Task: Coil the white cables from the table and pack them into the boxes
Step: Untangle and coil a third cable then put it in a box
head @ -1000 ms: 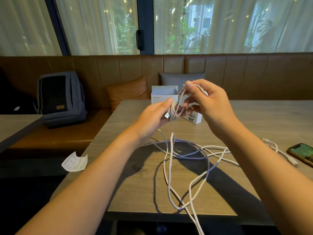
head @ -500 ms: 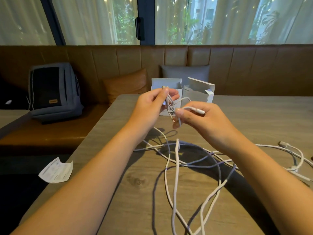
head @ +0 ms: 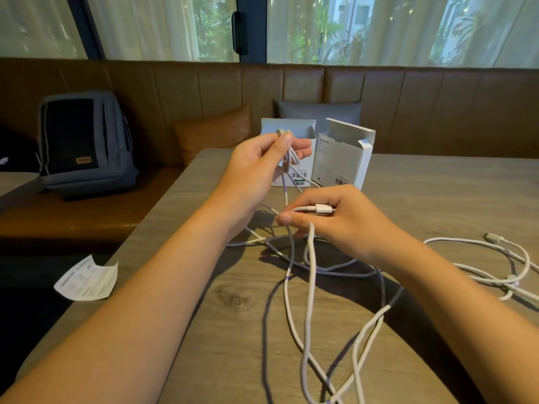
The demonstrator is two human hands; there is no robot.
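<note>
Both grips pinch cable (head: 312, 258) | left hand (head: 262, 158) hides coil | loops cut off below

White cable (head: 310, 287) runs off frame at 6 o'clock; second cable (head: 495, 275) cut at 3 o'clock; box labels (head: 300, 177) unreadable.

Barcode labels on the two white boxes (head: 341, 158) and print on the paper slip (head: 87, 279) are unreadable.
</note>
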